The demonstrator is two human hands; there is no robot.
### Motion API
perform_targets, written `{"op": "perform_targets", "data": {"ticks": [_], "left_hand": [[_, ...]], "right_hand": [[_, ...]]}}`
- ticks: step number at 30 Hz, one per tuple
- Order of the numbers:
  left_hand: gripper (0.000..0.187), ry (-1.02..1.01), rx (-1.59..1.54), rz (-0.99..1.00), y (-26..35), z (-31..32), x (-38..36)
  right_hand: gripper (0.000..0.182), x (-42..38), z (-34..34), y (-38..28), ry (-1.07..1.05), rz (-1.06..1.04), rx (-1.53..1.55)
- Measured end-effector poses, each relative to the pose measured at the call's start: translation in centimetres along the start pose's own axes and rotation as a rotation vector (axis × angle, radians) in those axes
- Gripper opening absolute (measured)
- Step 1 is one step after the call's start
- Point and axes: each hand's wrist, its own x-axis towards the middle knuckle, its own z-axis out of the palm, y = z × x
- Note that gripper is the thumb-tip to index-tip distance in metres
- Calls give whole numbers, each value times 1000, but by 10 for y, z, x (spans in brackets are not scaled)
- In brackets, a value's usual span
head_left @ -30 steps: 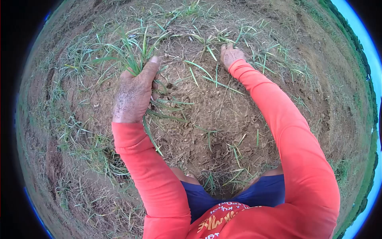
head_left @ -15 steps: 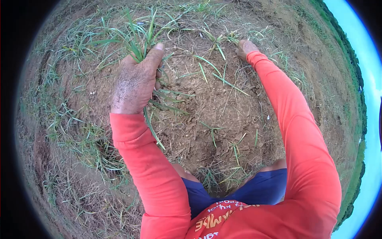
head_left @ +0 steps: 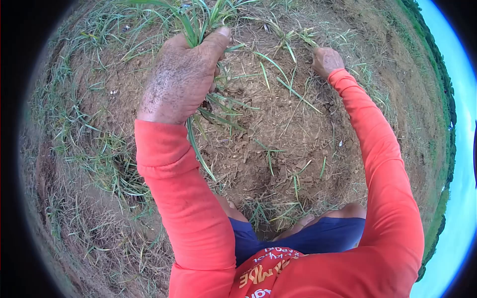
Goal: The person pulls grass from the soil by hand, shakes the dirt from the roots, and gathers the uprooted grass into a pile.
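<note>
My left hand (head_left: 186, 74), dusted with dark soil, is closed around a bunch of long green grass (head_left: 196, 22). Blades stick out above the thumb, and more hang below the palm toward the ground. Farther right, my right hand (head_left: 328, 62) is closed low over the soil, at the near end of a pale green grass tuft (head_left: 307, 37). Its fingers are curled and mostly hidden, so I cannot make out what lies in them. Loose cut-looking blades (head_left: 300, 97) lie on the bare soil (head_left: 253, 129) between the two hands.
Grass clumps (head_left: 121, 174) grow on the left, with dry straw (head_left: 114, 238) lower down. Small sprigs (head_left: 270, 154) lie on the soil ahead of my bent knees and blue shorts (head_left: 318, 236). A line of trees (head_left: 439, 74) edges the field at right.
The view has shifted, so the ground sits higher and farther right. My left hand has risen in view with its grass. My right hand has drawn slightly back toward me from the tuft.
</note>
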Motion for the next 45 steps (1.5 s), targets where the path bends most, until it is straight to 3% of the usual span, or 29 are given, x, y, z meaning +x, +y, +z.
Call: {"op": "perform_targets", "data": {"ticks": [5, 9, 14, 17, 22, 25, 26, 29, 32, 35, 36, 38, 39, 40, 44, 45], "left_hand": [[43, -28, -24, -153, -5, 15, 15], [40, -32, 7, -175, -10, 36, 34], [40, -46, -2, -190, -12, 52, 41], [40, -51, -19, -195, -6, 51, 38], [47, -51, 21, -165, 5, 40, 20], [51, -59, 71, -67, 0, 38, 15], [53, -51, 94, -28, -5, 33, 14], [57, -43, 139, -18, -8, 28, 12], [61, -36, 115, -77, 5, 27, 4], [60, -42, 182, -27, 7, 28, 3], [59, -36, 165, -40, 13, 30, -2], [57, -26, 140, -66, 26, 37, -13], [56, -79, 135, -70, 22, 40, -15], [55, -142, 141, -75, 13, 43, -10], [42, -243, 148, -174, -5, 54, 10], [37, -279, -41, -237, -10, 67, 10]], "right_hand": [[18, -27, -3, 1, 310, 61, 190], [16, -46, 76, 2, 505, 155, 313], [16, -45, 89, -2, 506, 286, 394], [18, -40, 83, 2, 397, 285, 354], [28, -24, 9, 24, 82, 274, 337], [30, -17, -29, 33, 72, 191, 168], [34, -13, -43, 39, 158, 132, 108], [34, -1, -124, 61, 156, -47, 102], [33, -18, -201, 50, 222, -20, -129], [34, -15, -208, 80, 49, 23, 353], [32, -29, -201, 62, 147, -21, 454], [32, -34, -137, 41, 159, 213, 1044], [34, -27, -82, 46, -199, 157, 213], [34, -59, -71, 23, -272, 164, -175], [31, -97, -82, 47, -88, 300, 815], [30, -102, -89, 51, -41, 292, 963]]}}
